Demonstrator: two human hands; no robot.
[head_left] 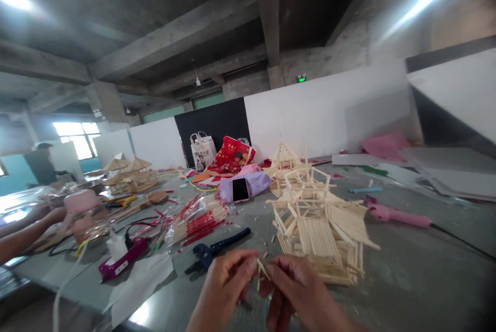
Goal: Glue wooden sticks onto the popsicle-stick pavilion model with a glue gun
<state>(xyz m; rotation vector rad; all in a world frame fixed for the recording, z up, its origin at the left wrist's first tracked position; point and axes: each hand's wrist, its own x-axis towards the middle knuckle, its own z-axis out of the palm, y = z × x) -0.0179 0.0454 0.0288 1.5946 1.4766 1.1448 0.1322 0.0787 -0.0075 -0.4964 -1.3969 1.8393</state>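
Note:
My left hand (222, 285) and my right hand (298, 290) meet low in the middle of the view, with fingertips pinching a few thin wooden sticks (262, 272) between them. Just beyond my right hand stands a large model building of pale wooden sticks (318, 234), with a slatted wall and open framing, and its near corner is close to those fingers. A dark blue clamp (209, 252) lies beyond my left hand. Small wood scraps (267, 254) are scattered on the grey table (406, 280) around my hands.
A bundle of red-marked sticks in plastic (201, 224), a magenta power strip (121, 258), white paper (139, 285), a pink glue gun (395, 215) and a phone (240, 190) on purple cloth lie about. Another person's arms (27, 234) reach in at left. More stick models stand farther back.

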